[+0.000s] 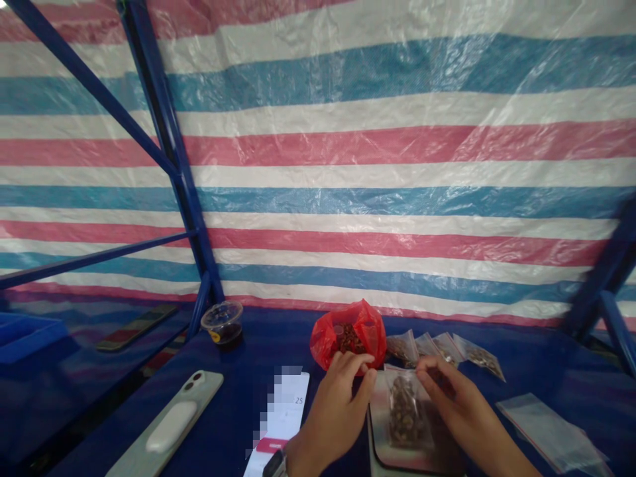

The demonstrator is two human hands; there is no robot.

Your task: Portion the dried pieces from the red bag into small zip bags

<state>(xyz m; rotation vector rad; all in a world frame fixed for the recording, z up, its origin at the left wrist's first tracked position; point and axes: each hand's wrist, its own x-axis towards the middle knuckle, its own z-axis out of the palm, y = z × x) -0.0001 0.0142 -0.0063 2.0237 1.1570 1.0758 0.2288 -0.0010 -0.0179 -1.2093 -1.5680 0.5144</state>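
Note:
A clear zip bag (405, 414) filled with brown dried pieces lies on a flat metal-topped scale (382, 444). My right hand (460, 401) pinches the bag's upper right corner between thumb and fingers. Left of the bag's mouth, my left hand (338, 404) has its fingers curled and the thumb close to the index fingertip; what sits between them, if anything, is too small to tell. Just beyond this hand stands an open red plastic bag (322, 338) holding reddish-brown dried pieces (348, 339).
Several filled zip bags (479, 356) lie behind the scale, and flat unfilled ones (551, 424) at right. A lit phone (283, 411), a phone with a white case on it (199, 391) and a lidded cup of dark liquid (223, 324) are at left. Blue posts (183, 179) frame a striped sheet.

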